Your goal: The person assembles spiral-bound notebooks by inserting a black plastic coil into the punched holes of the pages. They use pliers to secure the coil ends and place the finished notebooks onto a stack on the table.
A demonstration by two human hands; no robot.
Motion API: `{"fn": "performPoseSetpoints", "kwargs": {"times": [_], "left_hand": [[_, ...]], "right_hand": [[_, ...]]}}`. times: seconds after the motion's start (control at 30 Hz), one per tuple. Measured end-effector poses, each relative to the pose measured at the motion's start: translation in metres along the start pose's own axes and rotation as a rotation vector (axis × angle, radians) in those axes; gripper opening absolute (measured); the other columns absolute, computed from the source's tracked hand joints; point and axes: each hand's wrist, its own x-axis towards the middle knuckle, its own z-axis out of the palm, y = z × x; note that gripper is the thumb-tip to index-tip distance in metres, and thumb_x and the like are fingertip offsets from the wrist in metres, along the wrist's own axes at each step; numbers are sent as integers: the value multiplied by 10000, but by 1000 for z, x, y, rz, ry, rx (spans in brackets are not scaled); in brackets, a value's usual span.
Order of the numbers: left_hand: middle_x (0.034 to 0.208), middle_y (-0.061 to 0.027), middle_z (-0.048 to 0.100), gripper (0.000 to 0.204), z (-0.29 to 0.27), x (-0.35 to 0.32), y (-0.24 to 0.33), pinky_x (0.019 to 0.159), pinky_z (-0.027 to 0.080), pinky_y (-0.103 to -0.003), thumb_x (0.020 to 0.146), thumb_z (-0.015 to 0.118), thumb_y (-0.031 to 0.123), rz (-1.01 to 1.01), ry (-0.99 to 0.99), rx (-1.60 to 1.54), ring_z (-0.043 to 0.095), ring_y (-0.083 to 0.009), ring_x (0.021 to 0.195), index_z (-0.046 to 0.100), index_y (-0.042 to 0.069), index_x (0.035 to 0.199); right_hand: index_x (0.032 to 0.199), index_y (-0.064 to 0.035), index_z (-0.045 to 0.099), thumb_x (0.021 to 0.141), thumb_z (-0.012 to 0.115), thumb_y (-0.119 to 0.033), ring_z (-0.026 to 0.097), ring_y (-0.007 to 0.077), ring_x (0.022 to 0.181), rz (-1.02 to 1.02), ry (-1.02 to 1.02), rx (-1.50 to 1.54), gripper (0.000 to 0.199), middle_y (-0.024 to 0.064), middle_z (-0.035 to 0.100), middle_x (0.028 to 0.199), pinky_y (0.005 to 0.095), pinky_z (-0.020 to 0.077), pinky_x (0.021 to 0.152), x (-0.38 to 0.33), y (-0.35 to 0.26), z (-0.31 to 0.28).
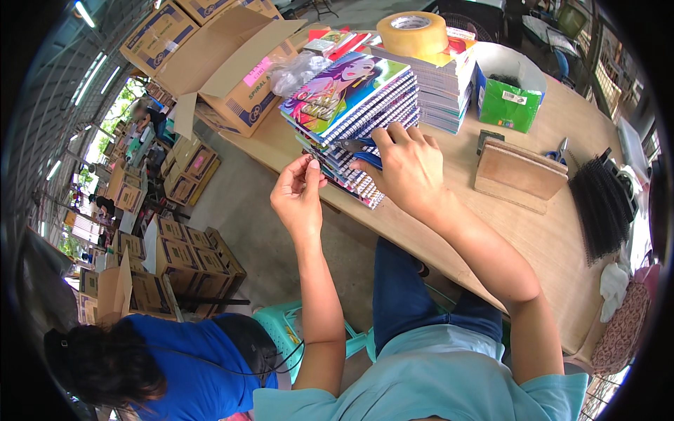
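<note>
A stack of spiral notebooks (351, 98) stands at the table's near left edge, its top cover showing a colourful drawn figure. My right hand (412, 168) is closed around blue-handled pliers (366, 151), whose dark metal head points left against the bound side of the stack. My left hand (298, 193) is raised just off the stack's near left corner, thumb and fingertips pinched together. Whatever sits between those fingertips is too small to make out. Both hands are close together, with the pliers' head between them.
Behind the stack are more notebooks (449, 91) topped by a tape roll (414, 38). A green box (509, 105), a wooden stand (519, 172) and black spiral coils (600, 207) lie to the right. An open carton (242, 98) adjoins the table; a person in blue (189, 361) sits at lower left.
</note>
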Motion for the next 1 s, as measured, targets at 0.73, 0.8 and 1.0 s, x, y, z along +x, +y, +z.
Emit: {"fn": "performPoseSetpoints", "kwargs": {"times": [0.73, 0.8, 1.0], "left_hand": [[869, -45, 658, 176, -2, 2, 14, 633, 526, -227, 898, 672, 42, -104, -35, -127, 605, -86, 691, 644, -15, 1062], [880, -49, 657, 182, 3, -6, 21, 640, 527, -227, 897, 678, 56, -141, -15, -193, 607, -89, 692, 644, -13, 1061], [885, -72, 650, 193, 111, -31, 69, 650, 548, -234, 889, 689, 56, 6, -371, -275, 625, -96, 743, 623, -43, 1041]], "right_hand": [[919, -43, 635, 742, 759, -461, 679, 292, 762, -88, 77, 32, 471, 118, 665, 865, 392, 528, 648, 7, 3, -8], [947, -44, 639, 750, 765, -452, 663, 277, 784, 72, 130, 237, 471, 112, 657, 885, 381, 518, 674, 3, 17, -21], [1212, 62, 564, 918, 538, -391, 607, 225, 880, 549, 667, 1518, 541, 122, 629, 993, 347, 471, 820, -49, 79, -79]]}}
